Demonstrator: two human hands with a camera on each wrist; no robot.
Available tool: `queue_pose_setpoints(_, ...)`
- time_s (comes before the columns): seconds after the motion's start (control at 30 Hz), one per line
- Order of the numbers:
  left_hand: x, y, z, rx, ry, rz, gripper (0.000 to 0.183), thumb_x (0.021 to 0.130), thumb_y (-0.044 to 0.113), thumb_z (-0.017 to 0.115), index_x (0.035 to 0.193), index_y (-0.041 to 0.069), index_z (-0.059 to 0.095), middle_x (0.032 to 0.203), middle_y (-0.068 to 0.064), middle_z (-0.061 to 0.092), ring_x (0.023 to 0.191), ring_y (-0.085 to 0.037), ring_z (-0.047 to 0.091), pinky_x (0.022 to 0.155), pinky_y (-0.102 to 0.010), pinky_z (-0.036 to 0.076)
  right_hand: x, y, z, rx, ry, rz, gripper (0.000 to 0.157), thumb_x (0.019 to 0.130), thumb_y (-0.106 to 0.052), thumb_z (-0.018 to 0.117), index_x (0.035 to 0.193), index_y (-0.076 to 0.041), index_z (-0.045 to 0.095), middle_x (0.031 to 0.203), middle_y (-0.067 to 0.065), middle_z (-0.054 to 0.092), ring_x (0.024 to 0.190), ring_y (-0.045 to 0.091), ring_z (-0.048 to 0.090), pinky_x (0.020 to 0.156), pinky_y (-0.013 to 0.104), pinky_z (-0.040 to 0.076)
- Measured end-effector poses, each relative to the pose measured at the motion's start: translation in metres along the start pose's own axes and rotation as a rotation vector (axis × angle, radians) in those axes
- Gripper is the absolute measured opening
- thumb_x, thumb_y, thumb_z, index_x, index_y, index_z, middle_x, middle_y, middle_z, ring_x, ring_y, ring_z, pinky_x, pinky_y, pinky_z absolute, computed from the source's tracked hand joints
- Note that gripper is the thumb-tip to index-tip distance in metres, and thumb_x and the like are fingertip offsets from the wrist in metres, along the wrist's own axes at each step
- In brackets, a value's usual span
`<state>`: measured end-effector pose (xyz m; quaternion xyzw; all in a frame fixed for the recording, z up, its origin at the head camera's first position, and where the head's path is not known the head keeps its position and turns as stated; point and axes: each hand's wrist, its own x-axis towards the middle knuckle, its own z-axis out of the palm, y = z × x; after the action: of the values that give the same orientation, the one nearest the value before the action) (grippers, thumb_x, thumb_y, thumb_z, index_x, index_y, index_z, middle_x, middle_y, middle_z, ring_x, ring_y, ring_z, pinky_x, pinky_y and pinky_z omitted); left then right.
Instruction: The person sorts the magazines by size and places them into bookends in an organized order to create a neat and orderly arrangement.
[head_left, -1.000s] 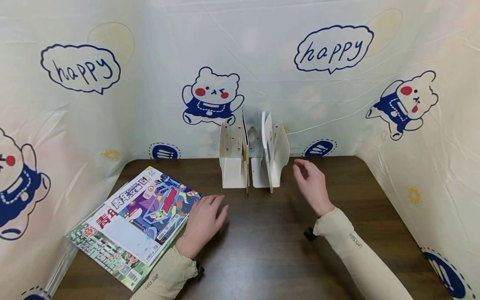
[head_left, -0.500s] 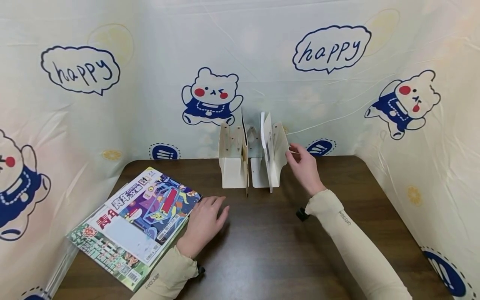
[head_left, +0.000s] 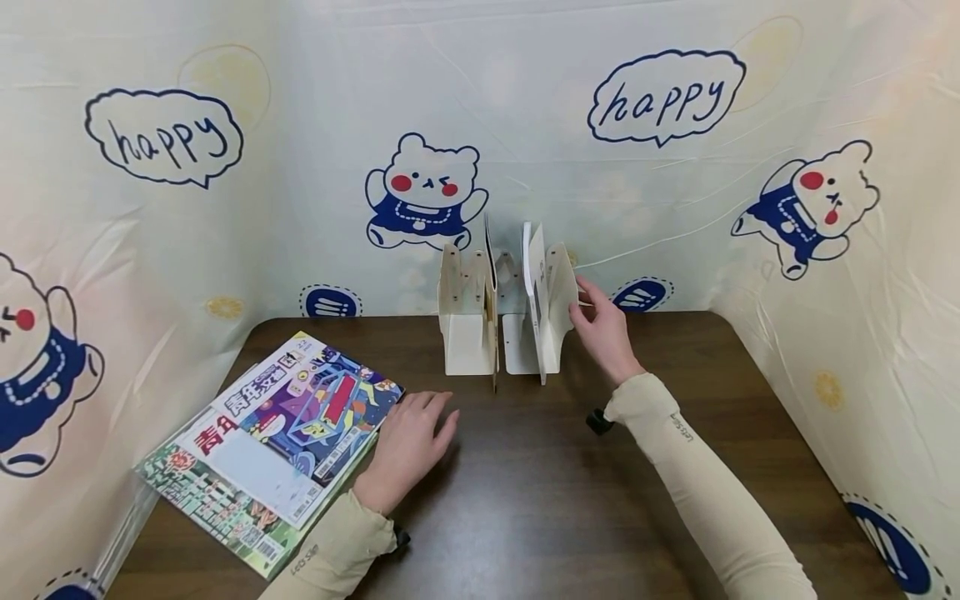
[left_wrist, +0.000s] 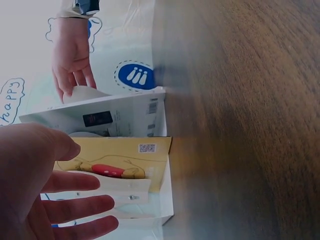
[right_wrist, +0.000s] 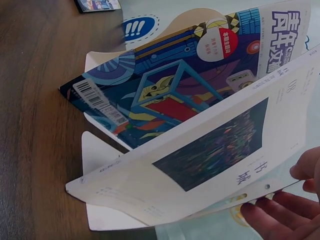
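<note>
A white desktop book rack [head_left: 467, 346] stands at the back of the table. Two thin magazines lean upright in it: a colourful one [right_wrist: 185, 85] on the left and a white-covered one [right_wrist: 215, 145] on the right. My right hand [head_left: 606, 333] pinches the edge of the rack's right side panel [head_left: 558, 292], thumb on one face and fingers on the other. My left hand [head_left: 408, 450] lies beside a pile of magazines [head_left: 322, 408] at the left, fingers loosely straight and holding nothing. Its fingers [left_wrist: 82, 202] show spread in the left wrist view.
Dark brown wood covers the table [head_left: 517, 500]. A printed cloth [head_left: 540, 150] hangs behind it and on both sides, close behind the rack. The magazine pile reaches the table's left edge.
My right hand has moved forward and left from above the table to the rack's right panel and taken hold of its edge. My left hand and the magazines have stayed put.
</note>
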<state>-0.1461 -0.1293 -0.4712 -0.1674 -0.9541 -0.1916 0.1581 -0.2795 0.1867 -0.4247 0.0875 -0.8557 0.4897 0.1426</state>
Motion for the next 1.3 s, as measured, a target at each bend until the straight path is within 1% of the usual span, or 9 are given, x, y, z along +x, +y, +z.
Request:
queue_pose_setpoints(0.23, -0.001, 0.000, 0.002, 0.009, 0.003, 0.008, 0.034, 0.097, 0.028, 0.075, 0.123, 0.006, 0.074, 0.116, -0.015, 0.074, 0.108, -0.034, 0.069, 0.092, -0.055, 0.057, -0.001, 0.001, 0.000, 0.023, -0.006, 0.001, 0.051, 0.106, -0.016, 0.058, 0.155, -0.008, 0.048, 0.139, 0.027, 0.061, 0.112, 0.040, 0.069, 0.091, 0.053, 0.060)
queue_pose_setpoints(0.57, -0.002, -0.004, 0.000, -0.040, -0.026, -0.012, 0.035, 0.099, 0.028, 0.073, 0.124, 0.004, 0.073, 0.117, -0.017, 0.074, 0.108, -0.034, 0.069, 0.092, -0.054, 0.058, -0.003, 0.003, 0.001, 0.049, 0.004, -0.002, 0.049, 0.107, -0.017, 0.058, 0.155, -0.013, 0.050, 0.139, 0.025, 0.062, 0.112, 0.040, 0.069, 0.090, 0.053, 0.060)
queue_pose_setpoints(0.7, -0.002, -0.008, -0.004, -0.072, -0.047, -0.031, 0.036, 0.099, 0.028, 0.072, 0.124, 0.003, 0.073, 0.117, -0.017, 0.073, 0.107, -0.035, 0.070, 0.093, -0.053, 0.059, -0.005, 0.002, 0.001, 0.058, -0.002, 0.007, 0.049, 0.107, -0.017, 0.058, 0.155, -0.017, 0.050, 0.139, 0.023, 0.062, 0.113, 0.039, 0.068, 0.091, 0.052, 0.061)
queue_pose_setpoints(0.8, 0.000, -0.012, -0.011, -0.080, -0.057, -0.055, 0.034, 0.100, 0.028, 0.071, 0.122, 0.002, 0.073, 0.115, -0.018, 0.073, 0.105, -0.035, 0.070, 0.093, -0.052, 0.059, -0.004, 0.002, 0.001, 0.061, -0.008, 0.011, 0.050, 0.107, -0.017, 0.058, 0.156, -0.015, 0.049, 0.140, 0.023, 0.061, 0.113, 0.039, 0.068, 0.091, 0.052, 0.060)
queue_pose_setpoints(0.9, 0.002, -0.018, -0.018, -0.071, -0.067, -0.085, 0.034, 0.099, 0.029, 0.072, 0.121, 0.003, 0.072, 0.115, -0.018, 0.073, 0.105, -0.036, 0.070, 0.093, -0.054, 0.059, -0.004, 0.003, 0.000, 0.064, -0.009, 0.009, 0.049, 0.107, -0.016, 0.058, 0.155, -0.012, 0.049, 0.140, 0.025, 0.061, 0.114, 0.039, 0.068, 0.091, 0.052, 0.060)
queue_pose_setpoints(0.97, 0.003, -0.024, -0.022, -0.060, -0.072, -0.103, 0.035, 0.099, 0.029, 0.072, 0.122, 0.003, 0.072, 0.115, -0.019, 0.072, 0.107, -0.037, 0.069, 0.094, -0.059, 0.057, -0.003, 0.003, 0.000, 0.064, -0.010, 0.005, 0.049, 0.107, -0.015, 0.058, 0.155, -0.010, 0.049, 0.140, 0.027, 0.060, 0.114, 0.040, 0.067, 0.091, 0.053, 0.060)
queue_pose_setpoints(1.07, 0.002, -0.035, -0.028, -0.053, -0.078, -0.127, 0.036, 0.099, 0.029, 0.072, 0.123, 0.002, 0.071, 0.119, -0.021, 0.071, 0.111, -0.040, 0.068, 0.094, -0.062, 0.056, -0.003, 0.004, 0.000, 0.060, -0.008, -0.001, 0.049, 0.107, -0.015, 0.058, 0.155, -0.009, 0.049, 0.140, 0.028, 0.060, 0.115, 0.040, 0.067, 0.092, 0.054, 0.060)
queue_pose_setpoints(1.2, -0.001, -0.051, -0.035, -0.066, -0.080, -0.154, 0.036, 0.099, 0.028, 0.071, 0.122, 0.000, 0.071, 0.117, -0.022, 0.072, 0.107, -0.040, 0.069, 0.091, -0.058, 0.059, -0.003, 0.004, 0.001, 0.061, 0.000, -0.007, 0.049, 0.106, -0.012, 0.058, 0.154, -0.009, 0.050, 0.139, 0.027, 0.061, 0.114, 0.040, 0.068, 0.092, 0.054, 0.060)
queue_pose_setpoints(1.3, -0.002, -0.062, -0.041, -0.063, -0.066, -0.170, 0.036, 0.099, 0.027, 0.071, 0.122, -0.001, 0.071, 0.116, -0.022, 0.072, 0.107, -0.041, 0.069, 0.091, -0.059, 0.058, -0.003, 0.003, 0.001, 0.063, 0.008, -0.010, 0.049, 0.106, -0.010, 0.058, 0.154, -0.009, 0.051, 0.138, 0.026, 0.062, 0.114, 0.041, 0.068, 0.091, 0.054, 0.060)
